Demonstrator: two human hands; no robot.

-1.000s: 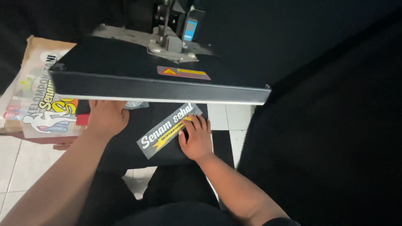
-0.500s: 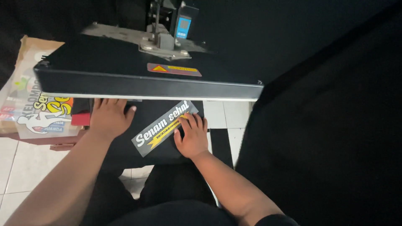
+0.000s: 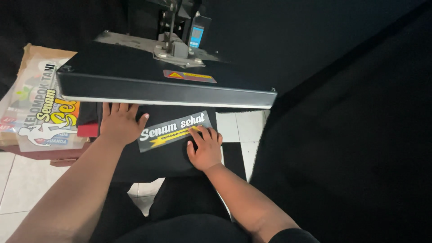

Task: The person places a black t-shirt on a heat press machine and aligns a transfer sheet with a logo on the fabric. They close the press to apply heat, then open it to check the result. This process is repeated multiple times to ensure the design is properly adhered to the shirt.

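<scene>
Both hands lie open and flat on the black garment [image 3: 166,157] spread on the lower bed: left hand [image 3: 119,123] just left of the printed transfer strip [image 3: 175,131], right hand [image 3: 204,148] with fingertips on the strip's lower right edge. Main risk is the raised heat press platen [image 3: 166,87] directly above the knuckles, so a burn or pinch looks possible if it drops. The strip sits tilted and could skew if the right hand drags.

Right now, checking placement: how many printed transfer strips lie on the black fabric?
1. The printed transfer strip lies tilted on the black fabric, between the left hand and the right hand, whose fingertips touch it. Others may hide under the raised press plate.
</scene>
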